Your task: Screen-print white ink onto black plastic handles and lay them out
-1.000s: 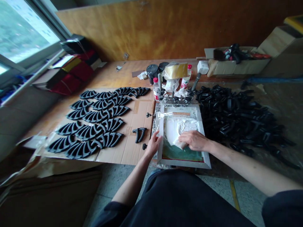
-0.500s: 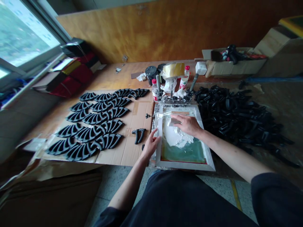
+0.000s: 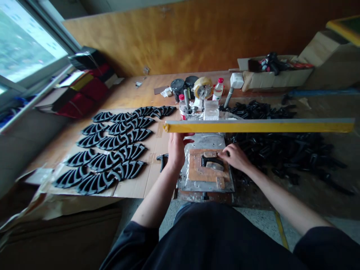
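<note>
The screen printing frame (image 3: 253,126) is tilted up and shows nearly edge-on as a long yellow and silver bar. My left hand (image 3: 176,152) grips its near edge from below at the left end, part of the fingers hidden behind it. Beneath, a black plastic handle (image 3: 209,160) lies in a wooden jig (image 3: 197,173) on a metal base plate (image 3: 194,141). My right hand (image 3: 236,156) is at the jig's upper right edge, close to the handle, fingers loosely curled with a gap between them. Nothing shows in it.
Rows of black handles (image 3: 107,157) lie on cardboard (image 3: 132,185) at left, with a heap of loose ones (image 3: 303,153) at right. Behind the frame stand bottles (image 3: 218,89), black tubs (image 3: 177,88), a tape roll (image 3: 203,88) and a white block (image 3: 210,110).
The frame has swung up off the base plate, uncovering the jig and handle. My left hand has moved up onto the frame's edge. My right hand has left the squeegee-like block and come down to the jig.
</note>
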`<state>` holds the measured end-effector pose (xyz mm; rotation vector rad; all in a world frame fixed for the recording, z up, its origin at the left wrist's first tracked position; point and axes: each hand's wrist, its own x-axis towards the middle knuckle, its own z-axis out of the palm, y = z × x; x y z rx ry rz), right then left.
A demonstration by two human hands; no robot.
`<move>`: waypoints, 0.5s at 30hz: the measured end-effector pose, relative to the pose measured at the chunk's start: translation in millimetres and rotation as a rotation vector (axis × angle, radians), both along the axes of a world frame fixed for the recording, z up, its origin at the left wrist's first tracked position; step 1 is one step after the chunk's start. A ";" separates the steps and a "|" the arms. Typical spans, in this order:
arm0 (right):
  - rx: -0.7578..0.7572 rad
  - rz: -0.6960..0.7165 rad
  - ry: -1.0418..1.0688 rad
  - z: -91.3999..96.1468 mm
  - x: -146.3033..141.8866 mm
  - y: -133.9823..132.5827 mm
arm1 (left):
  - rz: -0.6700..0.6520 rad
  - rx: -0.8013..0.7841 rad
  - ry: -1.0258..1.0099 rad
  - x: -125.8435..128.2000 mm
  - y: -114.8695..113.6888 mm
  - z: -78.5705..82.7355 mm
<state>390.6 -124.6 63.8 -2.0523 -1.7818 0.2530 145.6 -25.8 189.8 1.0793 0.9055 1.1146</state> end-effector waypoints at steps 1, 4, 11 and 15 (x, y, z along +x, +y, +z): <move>-0.047 0.059 -0.073 -4.1 -22.3 -3.9 | -0.005 -0.066 0.009 2.0 -9.9 -11.7; -0.156 0.039 -0.202 -2.4 -75.9 -12.4 | -0.310 -0.453 0.108 5.0 -55.5 -57.8; -0.006 0.274 0.013 16.6 -84.5 -22.4 | -0.236 -0.610 0.184 -25.7 -84.9 -115.8; -0.150 -0.072 -0.218 1.7 14.9 -11.5 | -0.081 -0.275 0.830 -98.5 -22.8 -128.6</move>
